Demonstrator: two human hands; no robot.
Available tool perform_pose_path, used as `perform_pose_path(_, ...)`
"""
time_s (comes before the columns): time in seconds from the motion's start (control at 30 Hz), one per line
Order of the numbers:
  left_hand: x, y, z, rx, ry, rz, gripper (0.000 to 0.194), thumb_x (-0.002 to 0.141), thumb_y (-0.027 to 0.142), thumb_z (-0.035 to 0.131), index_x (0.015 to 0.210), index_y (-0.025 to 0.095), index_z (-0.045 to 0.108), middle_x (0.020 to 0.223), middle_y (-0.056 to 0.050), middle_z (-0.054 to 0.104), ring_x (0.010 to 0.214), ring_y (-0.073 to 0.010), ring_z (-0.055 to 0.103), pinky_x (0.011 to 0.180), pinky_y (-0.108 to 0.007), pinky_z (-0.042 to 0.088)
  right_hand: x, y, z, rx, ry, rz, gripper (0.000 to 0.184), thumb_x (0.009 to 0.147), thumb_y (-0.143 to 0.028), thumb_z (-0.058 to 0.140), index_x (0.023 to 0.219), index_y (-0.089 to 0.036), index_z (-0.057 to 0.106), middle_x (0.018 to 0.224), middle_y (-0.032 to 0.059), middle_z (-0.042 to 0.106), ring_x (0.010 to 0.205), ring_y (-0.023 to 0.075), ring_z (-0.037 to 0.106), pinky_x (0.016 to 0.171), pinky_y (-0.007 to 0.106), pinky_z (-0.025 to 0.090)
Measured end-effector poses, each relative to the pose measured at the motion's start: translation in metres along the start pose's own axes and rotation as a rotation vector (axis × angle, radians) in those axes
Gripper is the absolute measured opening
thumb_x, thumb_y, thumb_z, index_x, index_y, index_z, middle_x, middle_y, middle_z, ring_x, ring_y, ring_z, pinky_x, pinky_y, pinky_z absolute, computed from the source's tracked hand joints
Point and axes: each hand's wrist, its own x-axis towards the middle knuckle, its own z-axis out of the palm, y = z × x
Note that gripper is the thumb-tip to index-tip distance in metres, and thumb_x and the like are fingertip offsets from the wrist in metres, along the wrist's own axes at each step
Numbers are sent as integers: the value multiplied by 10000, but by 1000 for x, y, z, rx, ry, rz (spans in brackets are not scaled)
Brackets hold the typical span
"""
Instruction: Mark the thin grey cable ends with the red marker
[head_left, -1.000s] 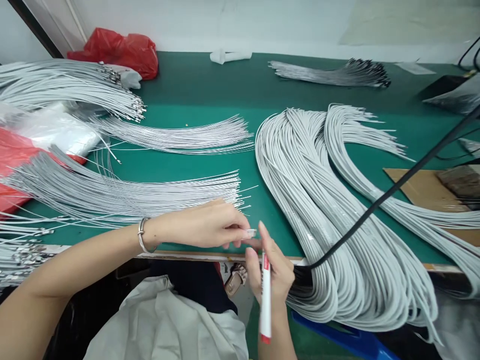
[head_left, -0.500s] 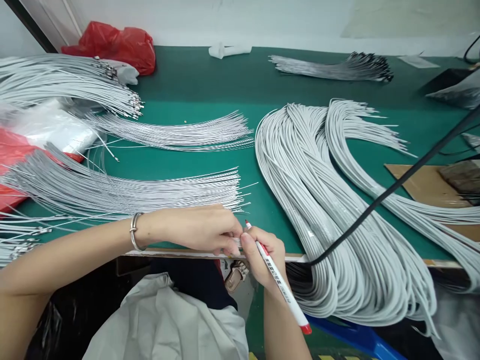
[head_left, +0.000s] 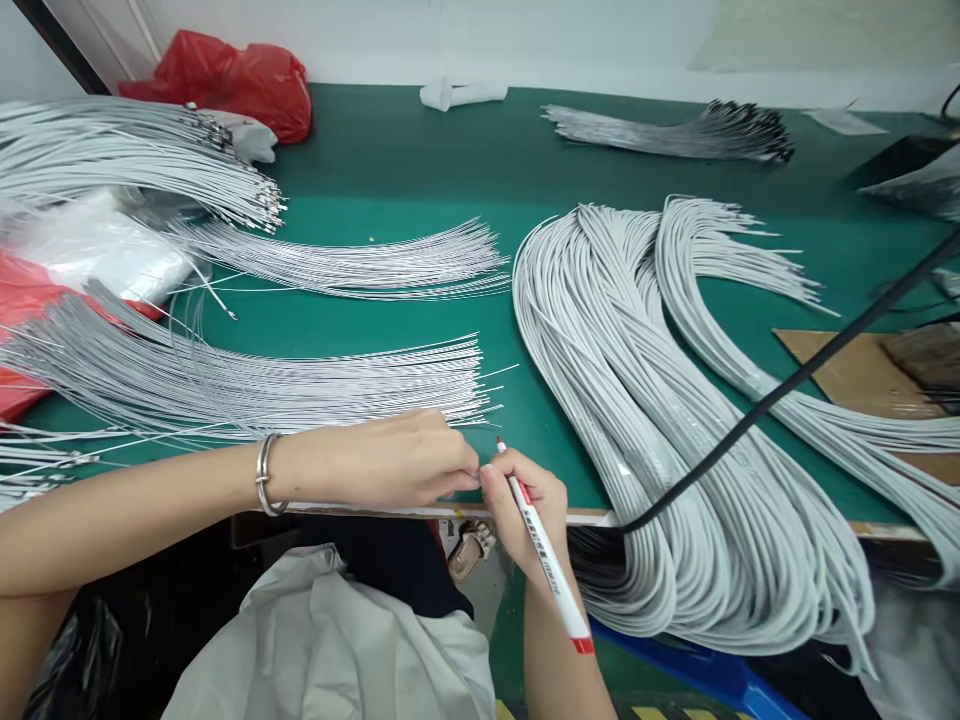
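My left hand (head_left: 409,458) is closed, its fingertips pinched at the near edge of the green table (head_left: 420,170), just below the ends of a flat bundle of thin silver wires (head_left: 262,385). What it pinches is too small to make out. My right hand (head_left: 525,500) touches those fingertips and grips a white marker with red ends (head_left: 544,550), whose red tip points up toward the wire ends. A metal bracelet (head_left: 264,473) sits on my left wrist.
Thick grey cable bundles (head_left: 637,400) curve across the right half and hang over the front edge. A black cord (head_left: 787,385) crosses them. More wire bundles (head_left: 352,265) lie at left and back (head_left: 675,130). A red bag (head_left: 232,80), cardboard (head_left: 840,375).
The marker swung from hanging downward in my right hand to a writing grip, tip up at my left fingertips. Both hands stayed at the table's near edge.
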Motion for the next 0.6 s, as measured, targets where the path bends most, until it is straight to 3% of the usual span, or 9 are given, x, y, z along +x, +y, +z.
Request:
perform_pose_path(0.1, 2, 4, -7, -81, -34, -17, 332, 922, 271, 383, 635, 144, 493, 528, 60, 487, 469, 14, 341, 504, -163, 215, -4, 1, 1, 57, 33, 7, 212, 907, -175, 519, 702, -126, 508, 496, -44, 384, 441, 46, 329, 433, 166, 275)
perform_pose_path(0.17, 3, 6, -12, -176, -71, -53, 341, 919, 292, 387, 646, 146, 529, 595, 52, 589, 513, 23, 459, 522, -104, 280, -7, 2, 1, 55, 116, -31, 139, 929, -163, 484, 928, -158, 623, 544, -44, 485, 487, 52, 434, 494, 162, 354)
perform_pose_path(0.27, 5, 3, -16, -311, -116, -108, 332, 905, 342, 409, 696, 146, 576, 650, 31, 638, 568, 2, 563, 536, -55, 363, -13, 1, 4, -1, 241, -73, 374, 949, -144, 433, 1274, -257, 578, 651, -40, 592, 604, 69, 538, 672, 218, 445)
perform_pose_path(0.37, 7, -2, -17, -405, -119, -116, 330, 897, 376, 424, 753, 147, 614, 698, 21, 653, 578, -9, 587, 530, -46, 404, -20, 1, 13, -32, 216, -87, 454, 936, -113, 446, 1348, -289, 521, 690, -38, 618, 615, 82, 572, 727, 262, 471)
perform_pose_path(0.43, 8, -4, -17, -452, -123, -112, 363, 893, 427, 437, 767, 147, 630, 727, 13, 666, 593, -13, 596, 531, -45, 416, -24, 1, 24, -6, 214, -60, 505, 936, -92, 442, 1404, -282, 454, 699, -32, 617, 611, 87, 593, 651, 235, 488)
perform_pose_path(0.5, 9, -2, -18, -482, -134, -116, 385, 889, 454, 442, 780, 141, 639, 740, 0, 677, 613, -20, 606, 547, -48, 432, -27, -1, 37, 4, 302, -22, 526, 935, -85, 447, 1435, -245, 413, 681, -26, 606, 580, 85, 589, 567, 199, 472)
perform_pose_path(0.6, 8, 3, -22, -443, -138, -110, 384, 901, 429, 419, 792, 137, 643, 745, -9, 682, 628, -19, 605, 571, -46, 435, -28, -2, 47, -36, 453, -44, 535, 916, -89, 484, 1431, -221, 426, 674, -25, 610, 545, 81, 561, 586, 210, 465)
